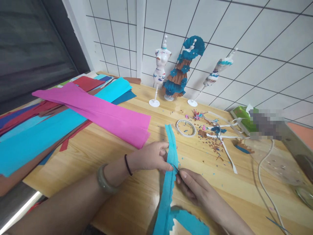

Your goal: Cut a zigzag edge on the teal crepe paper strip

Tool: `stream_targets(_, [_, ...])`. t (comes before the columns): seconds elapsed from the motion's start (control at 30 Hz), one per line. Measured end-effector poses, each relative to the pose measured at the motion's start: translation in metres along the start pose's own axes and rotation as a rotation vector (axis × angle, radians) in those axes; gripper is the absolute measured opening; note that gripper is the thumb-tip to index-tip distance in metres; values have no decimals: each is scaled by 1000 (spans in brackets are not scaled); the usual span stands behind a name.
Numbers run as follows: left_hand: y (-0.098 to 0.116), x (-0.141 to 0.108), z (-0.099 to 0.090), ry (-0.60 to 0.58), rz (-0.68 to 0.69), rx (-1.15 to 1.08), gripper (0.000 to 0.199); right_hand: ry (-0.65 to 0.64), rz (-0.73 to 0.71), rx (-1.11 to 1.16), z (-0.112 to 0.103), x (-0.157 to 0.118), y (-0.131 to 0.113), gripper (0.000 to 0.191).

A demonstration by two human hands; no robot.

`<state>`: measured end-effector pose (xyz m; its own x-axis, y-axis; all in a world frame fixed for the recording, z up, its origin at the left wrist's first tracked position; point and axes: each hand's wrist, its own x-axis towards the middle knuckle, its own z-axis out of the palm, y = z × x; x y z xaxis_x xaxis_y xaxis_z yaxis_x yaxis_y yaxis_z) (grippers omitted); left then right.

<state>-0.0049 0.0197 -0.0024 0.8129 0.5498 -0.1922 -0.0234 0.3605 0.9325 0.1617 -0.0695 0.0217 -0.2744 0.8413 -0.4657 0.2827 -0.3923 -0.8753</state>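
A long turquoise strip of crepe paper [172, 148] runs up the table in front of me, folded lengthwise, its right edge jagged toward the bottom. My left hand [153, 158] pinches the strip from the left, with the thumb on top and fingers behind. From the right, my right hand [193, 184] grips a thin dark pointed tool [176, 168], its tip touching the strip beside my left thumb. Most of the tool is hidden inside the hand, so its kind is unclear. Below, the strip's other end [188, 222] curls on the tabletop.
Crepe paper sheets lie at left, a pink one [110, 111] uppermost. At the wall stand two bare dress forms [161, 65] [217, 73] and a paper-dressed form [182, 70]. A tape roll [186, 128], paper scraps [215, 143] and a white cable [262, 189] lie at right.
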Motion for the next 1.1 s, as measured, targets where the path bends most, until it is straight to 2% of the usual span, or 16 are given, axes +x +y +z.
stream_targets(0.6, [1, 0, -1, 50, -88, -33, 40, -12, 6, -34, -1, 2, 4, 41])
stream_targets(0.83, [1, 0, -1, 40, -91, -52, 44, -7, 4, -69, -1, 1, 4, 41])
stream_targets(1.1, [1, 0, -2, 31, -86, -18, 40, -18, -21, -82, -2, 0, 4, 38])
